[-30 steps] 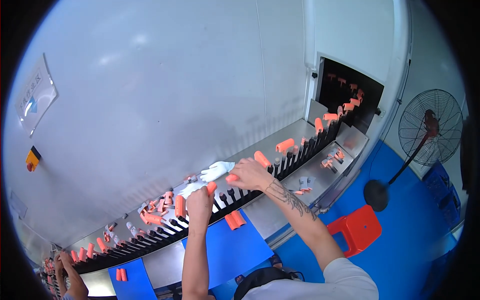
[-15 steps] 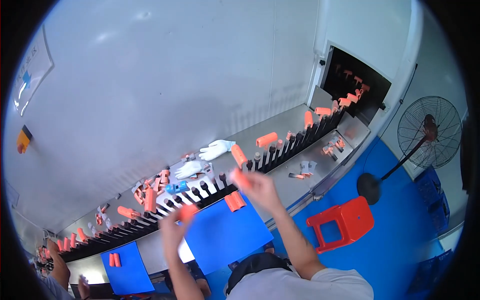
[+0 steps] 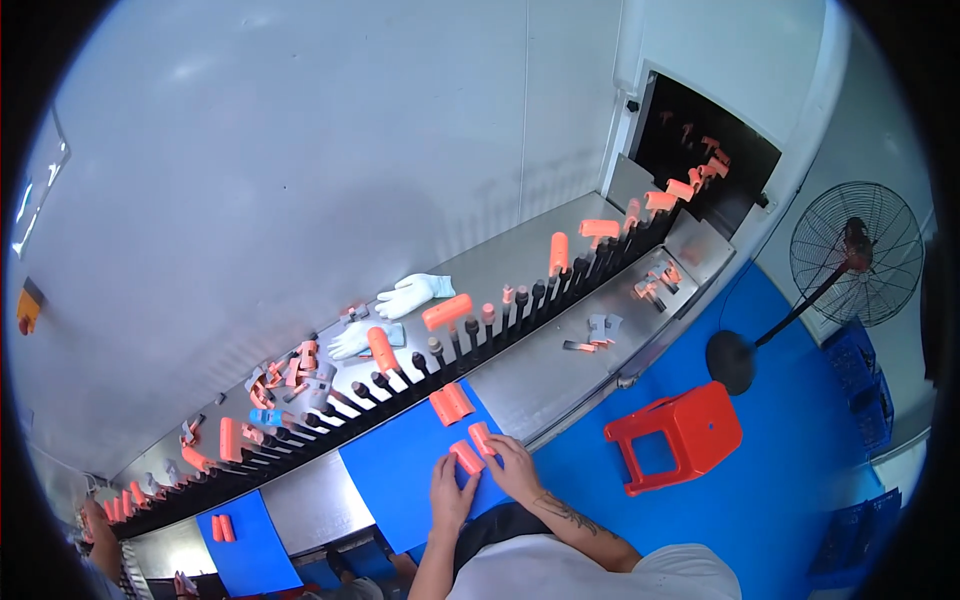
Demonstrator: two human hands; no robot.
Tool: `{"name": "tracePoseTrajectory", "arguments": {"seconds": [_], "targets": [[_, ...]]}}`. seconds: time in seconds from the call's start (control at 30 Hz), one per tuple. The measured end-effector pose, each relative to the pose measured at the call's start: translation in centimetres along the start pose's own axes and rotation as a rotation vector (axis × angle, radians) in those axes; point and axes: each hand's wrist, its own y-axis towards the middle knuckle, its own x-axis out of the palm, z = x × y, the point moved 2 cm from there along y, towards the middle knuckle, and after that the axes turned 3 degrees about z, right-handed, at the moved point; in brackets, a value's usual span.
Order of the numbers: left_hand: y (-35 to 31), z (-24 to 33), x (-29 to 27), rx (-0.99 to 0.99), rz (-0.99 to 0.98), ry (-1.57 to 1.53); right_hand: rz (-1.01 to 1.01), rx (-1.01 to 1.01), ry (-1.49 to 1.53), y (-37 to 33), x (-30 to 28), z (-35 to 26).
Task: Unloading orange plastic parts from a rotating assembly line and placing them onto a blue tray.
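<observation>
Over the blue mat, my left hand grips an orange half-round plastic shell. My right hand has its fingers closed on a second orange shell, close beside the first. Just beyond them, a pair of orange shells lies side by side at the mat's far edge. Past the mat runs a row of upright black pegs, several topped with orange shells, such as one tilted shell; other pegs stand bare.
White gloves and a heap of orange and grey parts lie behind the pegs. The row enters a dark opening at right. A red stool and a fan stand right. At far left is another person's arm.
Both my hands have drawn back from the peg row and come together over the mat, each with an orange shell. The shells on the pegs have shifted leftward in the picture.
</observation>
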Motion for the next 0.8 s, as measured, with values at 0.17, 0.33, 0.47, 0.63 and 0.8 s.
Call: {"name": "tracePoseTrajectory", "arguments": {"seconds": [0.17,0.33,0.47,0.63,0.8], "targets": [[3.7,0.9,2.5,0.065,0.036,0.052,-0.038,0.009,-0.015,3.3,-1.0,1.5],[1.5,3.1,1.8,-0.075,0.021,-0.018,-0.025,0.001,0.036,2.8,-3.3,2.7],[1.7,6.4,-0.1,-0.076,0.046,-0.125,0.188,0.041,0.081,7.9,-10.5,2.4],[10.3,14.9,-3.4,0.395,0.125,-0.106,0.316,0.000,0.131,19.9,-17.8,-2.0],[17.2,21.6,-5.7,0.486,0.294,0.199,0.367,-0.369,-0.366,23.0,-19.6,-5.3]]}}
